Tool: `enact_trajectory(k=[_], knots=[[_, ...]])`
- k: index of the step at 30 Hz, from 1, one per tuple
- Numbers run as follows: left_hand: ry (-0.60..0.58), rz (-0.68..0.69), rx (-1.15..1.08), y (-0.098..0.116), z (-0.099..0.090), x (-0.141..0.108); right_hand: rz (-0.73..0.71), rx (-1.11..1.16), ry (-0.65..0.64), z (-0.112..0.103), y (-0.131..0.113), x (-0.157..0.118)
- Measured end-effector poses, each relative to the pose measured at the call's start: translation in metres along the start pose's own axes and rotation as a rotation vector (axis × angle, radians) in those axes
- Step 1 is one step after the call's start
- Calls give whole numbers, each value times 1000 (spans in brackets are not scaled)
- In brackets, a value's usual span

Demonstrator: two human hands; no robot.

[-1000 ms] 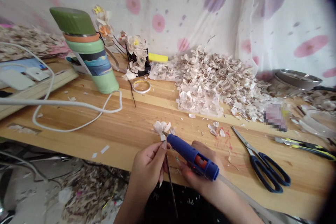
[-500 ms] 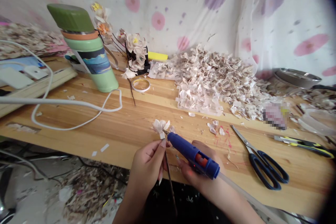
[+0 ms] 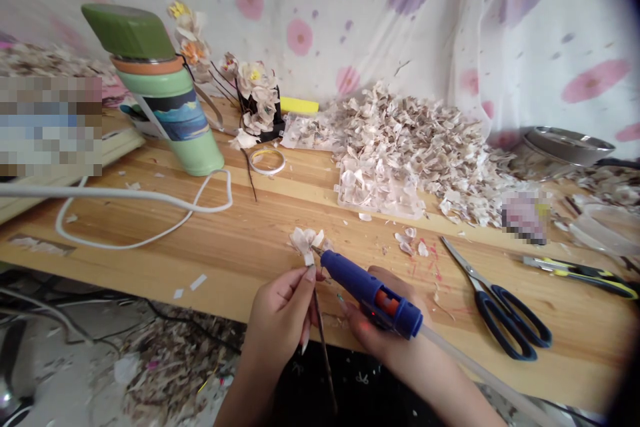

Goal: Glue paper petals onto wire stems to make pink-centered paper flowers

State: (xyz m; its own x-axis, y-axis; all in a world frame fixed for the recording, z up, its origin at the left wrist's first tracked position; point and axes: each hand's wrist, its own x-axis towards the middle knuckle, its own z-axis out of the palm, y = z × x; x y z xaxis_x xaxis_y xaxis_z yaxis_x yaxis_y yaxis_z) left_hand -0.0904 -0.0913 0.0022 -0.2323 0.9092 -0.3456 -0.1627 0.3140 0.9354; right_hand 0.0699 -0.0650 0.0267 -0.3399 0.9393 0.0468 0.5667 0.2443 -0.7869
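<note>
My left hand [image 3: 280, 310] pinches the dark thin stem [image 3: 323, 343] of a small artificial flower [image 3: 304, 241] just beneath its bloom. The flower has pale, whitish petals and stands upright over the table's front edge. In my right hand [image 3: 385, 320] is a blue glue gun [image 3: 367, 287], its metal nozzle pointing left against or very close to the base of the petals. A translucent glue stick [image 3: 465, 360] runs out of the gun's rear, and a small red light shows on its side. Some fingers of my right hand are hidden behind the gun.
Scissors [image 3: 493, 303] and a utility knife [image 3: 580, 275] lie to the right. Behind are a heap of pale petals [image 3: 400, 130] and a clear tray [image 3: 377, 193] of petals. A green bottle [image 3: 175, 117], a white cable [image 3: 150, 195] and a tape roll [image 3: 267, 161] sit left.
Both hands hold almost the same pose. The glue gun has shifted very slightly right, with its nozzle still at the flower's base. The view has moved a little.
</note>
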Motion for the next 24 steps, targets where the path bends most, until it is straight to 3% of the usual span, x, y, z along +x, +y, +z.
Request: enact_trajectory(k=[7,13,17,20,24], knots=[[46,-11,-13,5,2,-5,-23,25,28,-3,-5,0],[15,-31,2,1,0,-2,-20,50,58,-4,-4,1],[32,-41,-14,6,1,-6,90,207,53,-9,-9,5],[119,-39,-32,12,0,-13,193,399,61,-18,-19,17],[213,-4,-42,14,-9,-22,163,596,-14,-26,-38,59]])
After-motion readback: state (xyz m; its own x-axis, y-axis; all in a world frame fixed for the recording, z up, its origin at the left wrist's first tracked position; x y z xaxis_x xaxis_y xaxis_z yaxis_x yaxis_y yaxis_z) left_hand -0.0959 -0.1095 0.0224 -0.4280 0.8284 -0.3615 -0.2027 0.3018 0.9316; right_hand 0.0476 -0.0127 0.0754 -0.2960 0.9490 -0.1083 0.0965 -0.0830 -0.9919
